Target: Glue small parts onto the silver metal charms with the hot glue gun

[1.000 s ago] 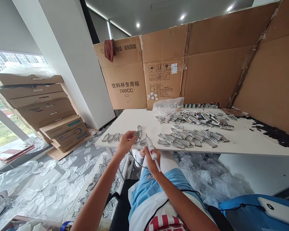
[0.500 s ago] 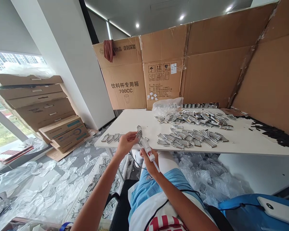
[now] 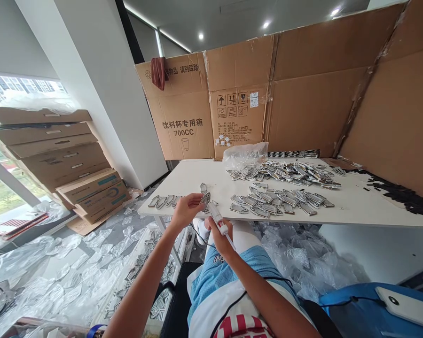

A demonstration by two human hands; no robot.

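Above the table's front edge, my left hand (image 3: 188,208) is closed on a small metal clip-like piece (image 3: 206,197), pinched between thumb and fingers. My right hand (image 3: 220,234) wraps round a white glue syringe (image 3: 216,217) with a plunger at its lower end. The syringe's tip points up at the metal piece; whether they touch I cannot tell. Just behind lies another metal piece (image 3: 203,188) on the table. A row of several similar pieces (image 3: 164,202) rests left of my left hand. On the right is a loose pile of them (image 3: 282,202).
A larger pile of metal pieces (image 3: 296,172) lies farther back beside a clear plastic bag (image 3: 246,157). Black strips (image 3: 402,192) are scattered at the table's right end. Cardboard walls (image 3: 239,70) enclose the white table (image 3: 193,171). Plastic wrappers (image 3: 59,272) cover the floor.
The syringe and my right hand have shifted slightly down and to the right. My left hand keeps its pinch on the metal piece, almost in the same place.
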